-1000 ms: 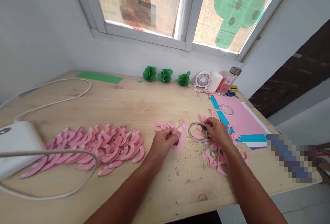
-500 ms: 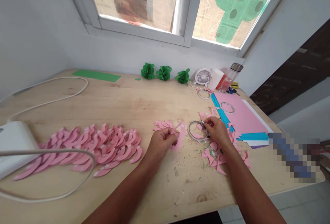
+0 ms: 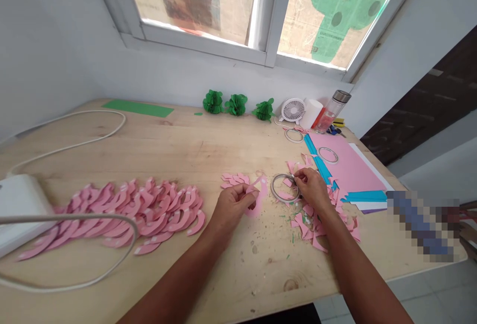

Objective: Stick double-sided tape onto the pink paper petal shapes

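My left hand [image 3: 236,205] is closed in a pinch on a curved pink paper strip [image 3: 263,187] with a small white patch near its upper end. To its right, my right hand [image 3: 311,185] pinches the edge of a thin roll of tape [image 3: 275,192]; a small white bit shows at the fingertips. Pink paper scraps [image 3: 307,232] lie under and around the right wrist. Left of my left hand spreads a large heap of curved pink paper strips [image 3: 149,214], several with white patches. A smaller group of pink pieces [image 3: 234,180] lies just behind the left hand.
Coloured paper sheets [image 3: 346,165] lie at right with another ring [image 3: 328,155] on top. Along the back stand green paper balls [image 3: 236,105], a small fan [image 3: 293,110] and a glass bottle [image 3: 333,110]. A white cable [image 3: 126,254] loops over the left side.
Both hands stay almost in place, still holding the pink strip and the roll of tape. The whole view has shifted very slightly.
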Demonstrator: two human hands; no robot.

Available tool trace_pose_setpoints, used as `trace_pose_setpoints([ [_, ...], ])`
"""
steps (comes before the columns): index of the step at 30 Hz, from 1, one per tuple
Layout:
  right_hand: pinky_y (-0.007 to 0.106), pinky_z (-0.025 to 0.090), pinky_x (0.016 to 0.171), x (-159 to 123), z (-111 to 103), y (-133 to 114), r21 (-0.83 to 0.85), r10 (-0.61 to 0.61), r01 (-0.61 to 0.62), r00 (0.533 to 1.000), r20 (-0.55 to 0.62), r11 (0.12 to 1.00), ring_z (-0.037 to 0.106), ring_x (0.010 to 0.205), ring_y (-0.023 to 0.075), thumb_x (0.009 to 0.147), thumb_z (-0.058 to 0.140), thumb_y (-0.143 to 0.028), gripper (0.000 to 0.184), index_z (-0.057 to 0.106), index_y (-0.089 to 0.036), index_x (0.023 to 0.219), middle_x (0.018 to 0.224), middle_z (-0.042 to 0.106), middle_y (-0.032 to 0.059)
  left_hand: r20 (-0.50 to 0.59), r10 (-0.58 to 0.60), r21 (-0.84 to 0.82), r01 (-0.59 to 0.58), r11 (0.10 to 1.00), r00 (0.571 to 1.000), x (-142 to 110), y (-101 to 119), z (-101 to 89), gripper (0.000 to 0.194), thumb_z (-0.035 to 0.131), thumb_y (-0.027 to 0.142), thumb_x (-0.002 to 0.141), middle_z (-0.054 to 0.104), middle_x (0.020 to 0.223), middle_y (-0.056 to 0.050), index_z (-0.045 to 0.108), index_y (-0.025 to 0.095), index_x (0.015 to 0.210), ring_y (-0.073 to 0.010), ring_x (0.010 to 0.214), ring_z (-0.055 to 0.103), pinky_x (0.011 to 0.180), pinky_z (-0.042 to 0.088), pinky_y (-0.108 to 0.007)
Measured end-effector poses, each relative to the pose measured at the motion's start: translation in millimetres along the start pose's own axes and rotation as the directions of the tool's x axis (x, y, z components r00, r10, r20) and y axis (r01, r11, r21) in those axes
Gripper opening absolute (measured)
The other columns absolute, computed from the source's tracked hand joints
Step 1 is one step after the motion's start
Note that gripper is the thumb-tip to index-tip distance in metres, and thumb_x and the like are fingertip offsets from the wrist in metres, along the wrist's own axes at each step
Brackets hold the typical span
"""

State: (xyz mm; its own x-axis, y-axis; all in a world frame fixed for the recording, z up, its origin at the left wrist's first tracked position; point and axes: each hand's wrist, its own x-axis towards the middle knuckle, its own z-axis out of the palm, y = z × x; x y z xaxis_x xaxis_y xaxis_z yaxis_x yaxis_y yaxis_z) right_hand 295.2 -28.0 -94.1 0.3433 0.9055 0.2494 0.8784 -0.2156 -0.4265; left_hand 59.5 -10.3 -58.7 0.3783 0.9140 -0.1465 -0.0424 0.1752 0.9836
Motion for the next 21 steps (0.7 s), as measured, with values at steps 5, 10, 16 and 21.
trace_pose_setpoints([
  [5,0.028,0.037,0.064,-0.8,0.4,0.7,-0.009,-0.014,0.013,1.0,-0.005,1.0,0.052,0.071,0.017,0.071,0.05,-0.024,0.012,0.061,-0.019,0.075,0.074,0.06,0.0036,0.002,-0.001,0.001,0.001,1.0,1.0,0.2,-0.3,-0.1,0.022,0.056,0.031,0.066,0.046,0.05,0.003,0.048,0.016,0.051,-0.0097,0.05,0.039,0.052,0.03,-0.022],
  [10,0.028,0.037,0.063,-1.3,2.2,0.5,0.001,0.003,-0.003,1.0,-0.013,1.0,0.053,0.07,0.0169,0.071,0.049,-0.023,0.013,0.061,-0.019,0.073,0.074,0.061,0.0035,0.002,0.006,0.013,-0.006,1.0,1.0,1.2,-1.9,-0.6,0.023,0.056,0.033,0.066,0.047,0.05,0.002,0.049,0.016,0.051,-0.0101,0.051,0.04,0.053,0.031,-0.022],
  [16,0.027,0.036,0.06,-1.1,3.0,-1.4,0.028,0.036,-0.035,0.999,-0.022,0.999,0.053,0.067,0.0164,0.071,0.049,-0.023,0.011,0.06,-0.019,0.07,0.071,0.061,0.0028,0.016,-0.017,-0.02,0.017,1.0,1.0,3.0,-3.2,-1.5,0.023,0.057,0.029,0.066,0.047,0.048,0.004,0.049,0.016,0.049,-0.0085,0.049,0.039,0.052,0.03,-0.021],
  [21,0.028,0.036,0.062,-3.1,3.0,-2.8,0.001,0.021,-0.021,0.999,-0.024,1.0,0.052,0.069,0.0174,0.072,0.049,-0.024,0.01,0.058,-0.02,0.07,0.073,0.061,0.0033,0.021,-0.011,-0.029,0.012,0.999,1.0,4.1,-4.0,-1.9,0.022,0.057,0.027,0.066,0.047,0.048,0.003,0.05,0.016,0.049,-0.0088,0.049,0.04,0.051,0.031,-0.021],
])
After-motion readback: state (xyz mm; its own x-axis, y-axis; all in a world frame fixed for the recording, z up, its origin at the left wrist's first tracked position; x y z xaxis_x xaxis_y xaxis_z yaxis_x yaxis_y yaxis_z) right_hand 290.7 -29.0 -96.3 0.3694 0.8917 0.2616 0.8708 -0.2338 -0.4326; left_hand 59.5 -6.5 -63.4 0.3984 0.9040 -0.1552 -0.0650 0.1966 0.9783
